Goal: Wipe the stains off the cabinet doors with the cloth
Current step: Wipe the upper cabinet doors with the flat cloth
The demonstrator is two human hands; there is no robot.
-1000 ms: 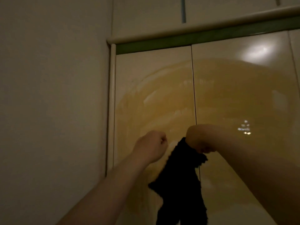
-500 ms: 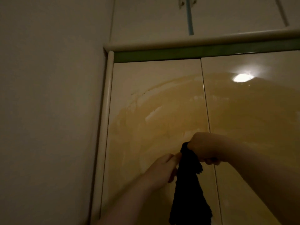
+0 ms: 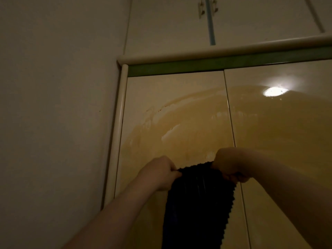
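A dark textured cloth (image 3: 195, 203) hangs down in front of two glossy cream cabinet doors. My left hand (image 3: 159, 172) pinches the cloth's upper left corner, and my right hand (image 3: 228, 165) grips its upper right corner, so the top edge is stretched between them. A large yellowish-brown stain (image 3: 194, 133) with pale smeared streaks arcs across the left door (image 3: 172, 90) and carries on over the right door (image 3: 280, 141). The cloth's lower end runs out of the bottom of the view.
A plain wall (image 3: 57, 123) stands close on the left, meeting the rounded cabinet frame post (image 3: 119, 133). A green strip (image 3: 197, 66) and a rounded rail top the doors. Upper cabinet doors with small handles (image 3: 206, 8) sit above. A lamp reflection (image 3: 274, 91) glares on the right door.
My left hand went from an empty fist to pinching the cloth, then pulled its corner left, spreading the top edge. The view tilted upward, showing more of the upper cabinets.
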